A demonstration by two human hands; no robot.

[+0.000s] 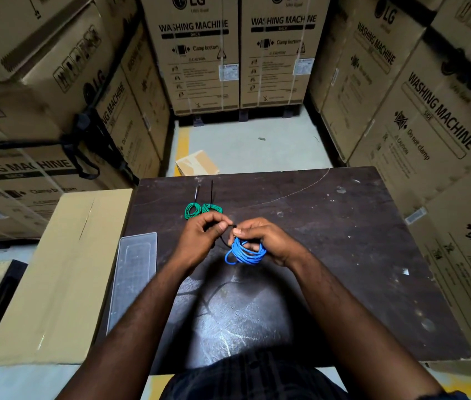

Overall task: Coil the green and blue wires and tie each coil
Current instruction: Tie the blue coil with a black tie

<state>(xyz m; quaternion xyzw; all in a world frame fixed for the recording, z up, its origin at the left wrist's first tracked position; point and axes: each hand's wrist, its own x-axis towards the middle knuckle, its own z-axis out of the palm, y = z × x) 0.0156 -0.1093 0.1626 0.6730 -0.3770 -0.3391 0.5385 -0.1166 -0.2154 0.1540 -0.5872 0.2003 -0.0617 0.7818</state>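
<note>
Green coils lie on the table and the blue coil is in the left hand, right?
No: in the head view the blue coil is in the right hand; the left hand pinches the black tie. The rest holds.

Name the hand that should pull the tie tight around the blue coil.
Left, probably: the left hand pinches the free end of the black tie, while the right hand is occupied gripping the blue coil.

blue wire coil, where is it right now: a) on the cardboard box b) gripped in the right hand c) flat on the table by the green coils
b: the right hand grips the blue coil, while the left hand pinches the black tie beside it.
</note>
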